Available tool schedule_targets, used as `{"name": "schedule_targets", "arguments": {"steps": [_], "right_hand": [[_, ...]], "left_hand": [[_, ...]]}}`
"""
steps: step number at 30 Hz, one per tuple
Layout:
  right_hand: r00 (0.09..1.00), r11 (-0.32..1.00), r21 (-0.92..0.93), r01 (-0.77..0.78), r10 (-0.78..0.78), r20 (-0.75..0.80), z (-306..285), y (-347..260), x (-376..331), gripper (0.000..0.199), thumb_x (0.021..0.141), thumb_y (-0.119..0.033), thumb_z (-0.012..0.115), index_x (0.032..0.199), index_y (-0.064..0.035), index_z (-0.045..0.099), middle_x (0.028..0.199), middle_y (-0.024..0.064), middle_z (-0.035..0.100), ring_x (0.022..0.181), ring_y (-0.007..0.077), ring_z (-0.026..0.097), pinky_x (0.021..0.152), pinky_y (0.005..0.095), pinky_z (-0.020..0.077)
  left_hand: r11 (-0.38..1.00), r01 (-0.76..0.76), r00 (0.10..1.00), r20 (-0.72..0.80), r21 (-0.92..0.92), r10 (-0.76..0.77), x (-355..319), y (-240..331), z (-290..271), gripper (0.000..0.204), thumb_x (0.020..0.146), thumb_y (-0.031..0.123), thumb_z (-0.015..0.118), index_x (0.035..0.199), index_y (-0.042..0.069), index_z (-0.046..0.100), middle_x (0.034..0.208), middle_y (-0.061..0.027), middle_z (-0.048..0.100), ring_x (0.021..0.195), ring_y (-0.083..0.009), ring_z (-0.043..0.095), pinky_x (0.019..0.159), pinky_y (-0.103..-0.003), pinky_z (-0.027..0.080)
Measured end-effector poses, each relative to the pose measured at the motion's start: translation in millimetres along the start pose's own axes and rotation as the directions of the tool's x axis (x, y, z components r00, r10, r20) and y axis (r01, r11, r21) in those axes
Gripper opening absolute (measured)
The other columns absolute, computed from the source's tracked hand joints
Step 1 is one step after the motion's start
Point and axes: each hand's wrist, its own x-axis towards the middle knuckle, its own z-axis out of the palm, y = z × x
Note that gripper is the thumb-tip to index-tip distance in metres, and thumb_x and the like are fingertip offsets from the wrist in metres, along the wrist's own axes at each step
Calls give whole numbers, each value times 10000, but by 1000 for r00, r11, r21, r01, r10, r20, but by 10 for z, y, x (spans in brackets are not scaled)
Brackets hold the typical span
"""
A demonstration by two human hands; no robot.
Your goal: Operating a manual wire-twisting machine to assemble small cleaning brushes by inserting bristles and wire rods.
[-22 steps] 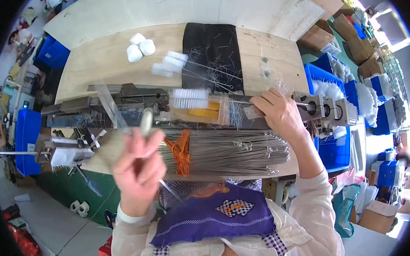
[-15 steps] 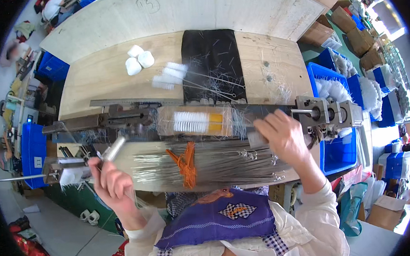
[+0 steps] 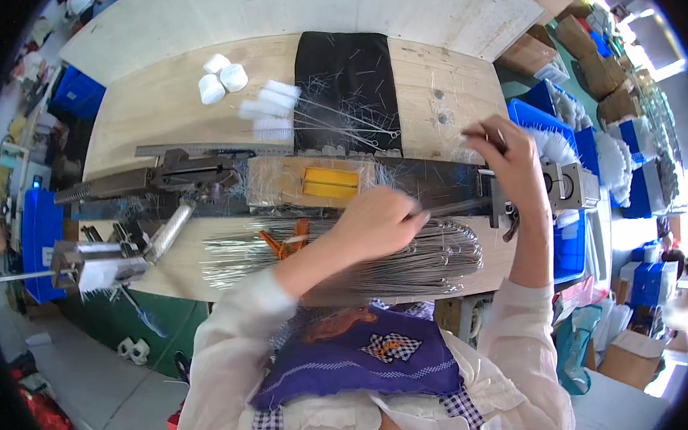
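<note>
My left hand (image 3: 380, 221) is closed over the right part of the bundle of metal wires (image 3: 348, 274), just in front of the bench fixture. From its fingertips a blurred grey strip (image 3: 454, 207) runs toward the metal clamp head (image 3: 555, 186); I cannot make out what it is. My right hand (image 3: 513, 153) is raised above the clamp head, fingers curled together, and what they pinch is too blurred to name. Between the hands and the fixture's left end lies a yellow block (image 3: 331, 182) in a clear-taped bed. A silver lever handle (image 3: 170, 232) slants at the left.
White-bristled brushes (image 3: 274, 101) with looped wire stems lie across a black mat (image 3: 343, 65). Three white rolls (image 3: 221, 79) sit at the back left. An orange tie (image 3: 286, 238) crosses the wires. Blue bins (image 3: 567, 249) with white bristles stand at the right.
My left hand has left the lever handle and crossed right to the wires. My right hand has moved up and right. The white bristles on the fixture's bed are gone from there.
</note>
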Motion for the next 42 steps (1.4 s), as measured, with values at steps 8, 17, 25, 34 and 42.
{"name": "schedule_targets", "arguments": {"steps": [8, 17, 25, 34, 42], "right_hand": [[787, 771, -165, 615, -587, 188, 546, -335, -69, 189, 714, -90, 676, 892, -64, 619, 829, 59, 588, 797, 242, 609, 684, 345, 522], [732, 717, 210, 665, -681, 5, 1407, -951, 451, 176, 776, -141, 662, 927, -51, 666, 878, 84, 668, 822, 269, 657, 703, 358, 544], [761, 755, 304, 581, -636, 127, 1703, -1000, 597, 189, 839, -221, 639, 858, -43, 697, 851, 116, 682, 790, 302, 660, 704, 404, 538], [729, 715, -140, 685, -674, 120, 1424, -1202, 112, 230, 758, -136, 634, 981, -82, 621, 942, 79, 563, 812, 219, 635, 598, 311, 547], [949, 912, -274, 305, -268, 167, 1816, -217, 173, 183, 820, -135, 632, 964, -71, 539, 916, 115, 589, 764, 315, 647, 604, 420, 540]], "left_hand": [[958, -35, 858, -482, 286, 175, -378, -369, -461, 214, 798, 262, 705, 783, 51, 738, 725, -121, 683, 605, -286, 648, 551, -377, 499], [767, -268, 472, -774, -583, -423, -1444, -695, -86, 325, 985, 283, 511, 908, 7, 664, 840, -112, 648, 581, -135, 547, 548, -273, 466], [-341, -415, 884, -286, -844, -369, -1488, -470, -538, 358, 957, 353, 557, 1088, 20, 546, 619, -12, 506, 405, -87, 417, 391, -211, 347], [503, 147, 756, -231, -852, -612, -1796, -1013, -158, 159, 930, 193, 582, 911, 35, 594, 566, 6, 526, 441, -56, 463, 407, -206, 351], [331, -266, 267, -399, -905, -877, -2502, -1866, -461, 384, 986, 390, 503, 992, 23, 617, 597, -9, 518, 385, -65, 345, 349, -226, 190]]}}
